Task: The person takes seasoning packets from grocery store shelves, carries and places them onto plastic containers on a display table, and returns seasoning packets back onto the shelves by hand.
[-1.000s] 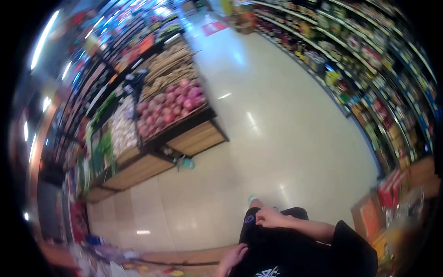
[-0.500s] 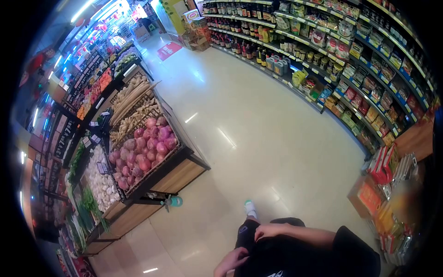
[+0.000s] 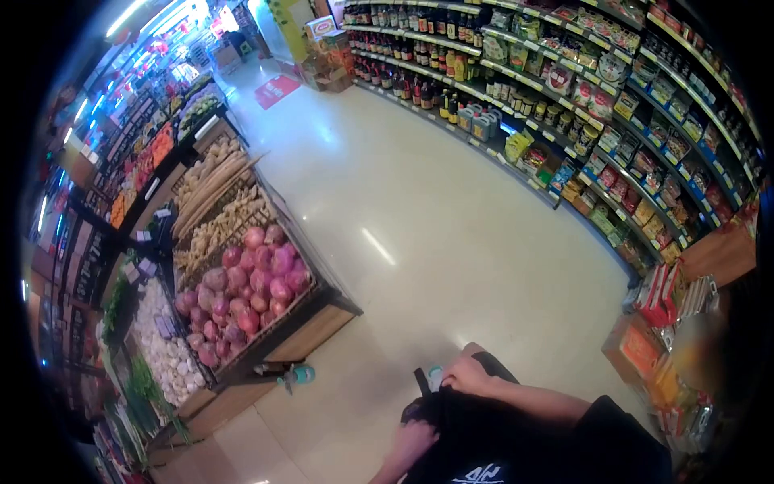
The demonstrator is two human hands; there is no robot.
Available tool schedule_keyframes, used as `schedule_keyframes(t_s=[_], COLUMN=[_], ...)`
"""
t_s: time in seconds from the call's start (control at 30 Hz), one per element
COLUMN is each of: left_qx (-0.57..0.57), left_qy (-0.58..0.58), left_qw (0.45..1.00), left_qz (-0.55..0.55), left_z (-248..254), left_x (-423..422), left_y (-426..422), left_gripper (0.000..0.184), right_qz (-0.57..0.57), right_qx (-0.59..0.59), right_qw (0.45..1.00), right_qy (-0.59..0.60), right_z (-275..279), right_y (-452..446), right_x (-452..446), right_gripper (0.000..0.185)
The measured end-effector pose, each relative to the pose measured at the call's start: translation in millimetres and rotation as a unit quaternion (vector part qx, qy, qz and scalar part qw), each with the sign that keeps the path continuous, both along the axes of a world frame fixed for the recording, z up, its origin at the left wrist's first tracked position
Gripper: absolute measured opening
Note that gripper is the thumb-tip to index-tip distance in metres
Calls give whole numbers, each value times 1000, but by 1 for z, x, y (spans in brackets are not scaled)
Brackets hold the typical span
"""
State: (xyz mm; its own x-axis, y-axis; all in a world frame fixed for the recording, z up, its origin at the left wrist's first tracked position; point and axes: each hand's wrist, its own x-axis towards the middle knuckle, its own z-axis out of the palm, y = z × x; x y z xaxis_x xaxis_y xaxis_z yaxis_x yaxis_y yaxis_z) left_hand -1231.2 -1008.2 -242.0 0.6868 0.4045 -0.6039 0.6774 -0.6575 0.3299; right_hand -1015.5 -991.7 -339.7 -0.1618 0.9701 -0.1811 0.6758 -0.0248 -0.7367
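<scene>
My right hand (image 3: 466,376) is closed in front of my body, at the black clothing (image 3: 476,427), with a short black strap-like piece (image 3: 422,381) sticking up just to its left. What its fingers hold is too small to tell. My left hand (image 3: 417,436) lies lower and further left, against the same black clothing; its fingertips are hard to make out. Part of a light shoe (image 3: 436,377) shows beside my right hand.
A produce stand on the left holds red onions (image 3: 251,284), garlic (image 3: 164,347) and roots (image 3: 214,185). Stocked shelves (image 3: 556,105) curve along the right. Boxes and packets (image 3: 637,348) stand at the lower right. A teal object (image 3: 303,374) lies on the floor (image 3: 419,266) by the stand.
The view has turned and moved forward along the aisle. The produce stand now sits further left. My right hand has risen slightly, and the black strap-like piece has come into sight.
</scene>
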Motion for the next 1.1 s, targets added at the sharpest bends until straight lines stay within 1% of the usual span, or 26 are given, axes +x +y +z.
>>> schedule_keyframes(t_s=[0.03,0.07,0.1,0.13,0.17,0.2,0.27,0.3,0.33,0.4,0.47,0.53,0.6,0.63,0.67,0.73,0.77,0.8,0.83,0.87,0.9,0.93,0.97,1.0,1.07,1.1], left_qx=[65,68,88,104,59,59,52,-21,-18,65,76,82,73,44,45,32,33,20,7,5,3,-1,-7,-8,-10,-8], left_qy=[-36,-37,-33,-29,-36,-32,-108,-209,-209,-185,-191,-201,-127,-138,-137,-159,-157,-197,-237,-233,-186,-140,-135,-130,-126,-132], left_qw=[996,995,991,986,991,991,992,975,976,981,979,976,972,973,971,970,969,969,965,966,974,980,979,977,974,980], left_qz=[-52,-58,-95,-129,-113,-115,-49,68,64,8,-3,-17,-182,-182,-190,-182,-188,-150,-109,-110,-126,-144,-151,-170,-190,-147], left_z=[-16,-14,-10,1,36,39,34,7,13,41,62,66,57,58,59,60,58,56,53,51,51,53,56,59,53,38], left_x=[-6,-5,-5,-3,8,12,17,12,26,59,102,143,179,197,211,236,246,256,266,275,281,287,295,307,325,331], left_y=[0,8,14,19,31,36,43,39,52,75,105,136,167,178,186,202,208,212,216,221,226,231,237,246,259,263], left_gripper=[22,22,16,11,11,11,10,14,14,13,13,13,12,13,13,15,15,14,14,14,16,18,18,20,22,22], right_qz=[5,10,11,14,16,20,29,39,36,38,28,-24,-52,-52,-54,-49,-85,-117,-114,-109,-114,-79,-46,-54,-56,-73], right_qx=[3,3,61,45,24,6,29,45,50,88,79,158,154,111,68,-96,-74,-50,-96,-143,-147,-114,-81,-81,-182,-150], right_qw=[1000,1000,998,999,999,999,999,998,998,995,996,985,984,991,995,987,958,906,937,956,953,969,983,982,970,973], right_qy=[-5,-11,-28,-20,-24,-26,-10,1,0,40,33,62,72,56,43,119,264,403,317,230,239,202,160,162,151,158], right_z=[-1,-4,-10,-16,-25,-35,-37,-37,-38,-44,-54,-74,-79,-71,-59,-47,-52,-58,-61,-63,-62,-60,-59,-62,-70,-74], right_y=[6,9,15,23,30,39,67,78,92,120,149,174,184,185,185,177,161,144,135,125,112,97,88,85,81,81], right_x=[3,7,6,4,0,-4,-2,1,8,29,58,100,149,179,207,262,289,315,337,353,364,372,378,381,381,380], right_gripper=[14,14,12,12,11,11,11,11,11,11,13,14,17,19,22,30,33,36,37,38,38,36,35,35,33,33])
